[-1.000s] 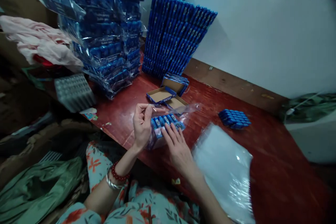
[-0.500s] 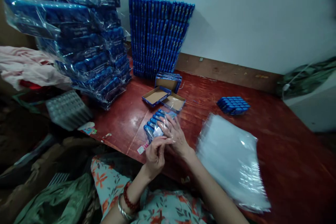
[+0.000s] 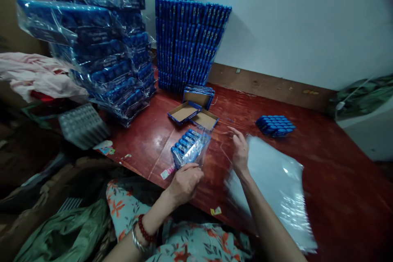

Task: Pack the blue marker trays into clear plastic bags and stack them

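A clear plastic bag (image 3: pixel 196 153) lies near the table's front edge, wrapped around a pack of blue cylindrical items (image 3: pixel 186 141) set in rows. At the bag's near end, my left hand (image 3: pixel 186 181) is closed on its plastic edge. My right hand (image 3: pixel 240 150) is raised to the right of the pack, apart from it, with thumb and fingers pinched together. A thin pale strip (image 3: pixel 225 153) curves down beside these fingers and seems held by them. Below my right wrist lies a stack of flat clear bags (image 3: pixel 273 184).
Shallow blue-edged cardboard trays (image 3: pixel 184 112) lie behind the pack. A tall stack of blue items (image 3: pixel 190 45) stands by the wall, with bagged packs (image 3: pixel 76 20) piled left. A small blue block of items (image 3: pixel 275 125) sits at right. A pink-white label (image 3: pixel 167 172) lies near the edge.
My right hand has left the bagged pack and moved right, a thin strip now trailing by its fingers. My left hand stays at the bag's near end.
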`<state>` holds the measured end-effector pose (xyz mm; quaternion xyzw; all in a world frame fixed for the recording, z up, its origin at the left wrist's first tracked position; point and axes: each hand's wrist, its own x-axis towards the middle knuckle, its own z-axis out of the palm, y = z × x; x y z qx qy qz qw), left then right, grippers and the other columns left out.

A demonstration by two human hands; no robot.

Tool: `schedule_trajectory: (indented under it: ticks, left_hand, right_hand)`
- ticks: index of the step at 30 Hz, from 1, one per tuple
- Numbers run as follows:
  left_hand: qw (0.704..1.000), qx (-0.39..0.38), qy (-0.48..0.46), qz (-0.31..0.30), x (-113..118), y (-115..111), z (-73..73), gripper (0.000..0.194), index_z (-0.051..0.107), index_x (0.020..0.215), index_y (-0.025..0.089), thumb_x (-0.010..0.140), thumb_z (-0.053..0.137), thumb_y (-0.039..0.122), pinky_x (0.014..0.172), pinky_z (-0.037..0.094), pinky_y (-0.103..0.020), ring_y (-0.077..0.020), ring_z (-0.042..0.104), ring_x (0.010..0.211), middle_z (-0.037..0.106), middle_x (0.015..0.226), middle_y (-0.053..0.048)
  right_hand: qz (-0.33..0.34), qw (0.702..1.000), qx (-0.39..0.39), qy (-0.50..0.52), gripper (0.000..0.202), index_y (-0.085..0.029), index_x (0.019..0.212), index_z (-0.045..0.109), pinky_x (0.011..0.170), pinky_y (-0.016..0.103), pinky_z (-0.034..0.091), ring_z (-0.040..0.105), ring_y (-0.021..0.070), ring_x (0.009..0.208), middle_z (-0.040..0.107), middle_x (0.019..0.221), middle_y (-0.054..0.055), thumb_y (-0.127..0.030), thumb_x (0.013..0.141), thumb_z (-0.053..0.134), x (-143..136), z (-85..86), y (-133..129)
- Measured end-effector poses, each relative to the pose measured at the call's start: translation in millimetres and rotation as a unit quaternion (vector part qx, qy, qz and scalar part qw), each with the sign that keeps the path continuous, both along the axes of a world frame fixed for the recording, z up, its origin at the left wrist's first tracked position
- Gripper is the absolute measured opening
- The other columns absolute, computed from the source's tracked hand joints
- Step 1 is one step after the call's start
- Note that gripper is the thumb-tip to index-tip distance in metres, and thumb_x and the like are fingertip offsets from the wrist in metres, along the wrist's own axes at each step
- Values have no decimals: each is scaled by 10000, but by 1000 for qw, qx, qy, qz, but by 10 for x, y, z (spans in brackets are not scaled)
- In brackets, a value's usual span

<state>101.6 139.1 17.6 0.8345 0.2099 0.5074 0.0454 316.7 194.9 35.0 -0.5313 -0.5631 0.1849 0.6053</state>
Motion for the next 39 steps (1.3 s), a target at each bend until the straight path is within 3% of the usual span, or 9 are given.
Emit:
schedule_trajectory:
  ticks: [4, 10, 15, 20, 28, 31, 34, 37, 39]
  left_hand:
    - [1000, -3, 5, -11, -20, 21, 3, 351, 500, 1071, 185, 807, 346, 13, 807, 562, -308, -139, 669, 668, 678, 720, -30]
    - [1000, 1, -6, -16, -52, 57, 17, 276, 511, 1021, 149, 834, 355, 18, 837, 551, -282, -127, 668, 723, 674, 731, -40]
    - [999, 3, 8, -31, -155, 56, -50, 260, 516, 1032, 144, 842, 361, 60, 983, 477, -331, -144, 680, 920, 709, 840, -76]
    - [996, 6, 85, -35, -344, 50, -138, 223, 536, 902, 169, 893, 342, 60, 1164, 139, -509, -190, 619, 1114, 695, 744, -37]
    - [987, 6, 157, -26, -569, 245, -147, 228, 533, 977, 156, 900, 336, 71, 952, 461, -409, -191, 621, 1077, 698, 934, -132]
    - [994, -3, 99, -45, -569, 271, -207, 182, 514, 1051, 165, 887, 433, 164, 909, 487, -442, -203, 644, 949, 673, 893, -102]
    - [996, -68, -61, -14, -474, 256, -337, 203, 474, 1069, 202, 867, 479, 182, 784, 524, -379, -167, 622, 771, 607, 823, -44]
    - [924, -185, -292, 166, -283, 242, -456, 127, 454, 1002, 230, 882, 496, 238, 692, 503, -304, -151, 571, 731, 530, 824, -23]
    - [853, -259, -375, 252, -154, 255, -477, 170, 469, 1029, 238, 898, 476, 347, 823, 491, -346, -188, 578, 872, 544, 942, -64]
  right_hand:
    - [100, 982, -116, 108, 455, -186, 948, 639, 654, 246, 448, 575, 141, 768, 640, 852, 14, -592, 815, 483, -362, 240, 81]
    - [105, 957, -126, 237, 308, -190, 648, 552, 598, 213, 372, 453, 87, 594, 516, 634, -60, -434, 659, 740, -571, 382, 62]
    - [35, 940, -137, 310, 300, -194, 632, 548, 629, 224, 382, 483, 91, 617, 555, 658, -54, -392, 639, 773, -350, 98, -193]
    - [-18, 926, -141, 351, 376, -188, 582, 508, 608, 222, 360, 446, 89, 599, 510, 614, -62, -450, 576, 779, -417, -282, -163]
    - [-31, 934, -94, 344, 464, -205, 595, 384, 544, 211, 280, 310, 75, 547, 363, 584, -86, -573, 662, 659, -717, -460, 193]
    - [-41, 937, -86, 335, 460, -210, 624, 381, 549, 215, 280, 308, 81, 554, 347, 590, -87, -608, 712, 595, -762, -502, 197]
    - [-63, 939, -77, 328, 423, -210, 648, 394, 557, 211, 291, 333, 85, 570, 364, 604, -83, -580, 745, 574, -808, -551, 176]
    - [-77, 937, -67, 335, 332, -209, 806, 472, 590, 203, 337, 418, 88, 609, 468, 679, -75, -499, 724, 612, -861, -587, 153]
    - [-49, 931, -77, 354, 365, -209, 934, 506, 613, 214, 381, 486, 100, 639, 550, 747, -58, -446, 687, 634, -889, -597, 124]
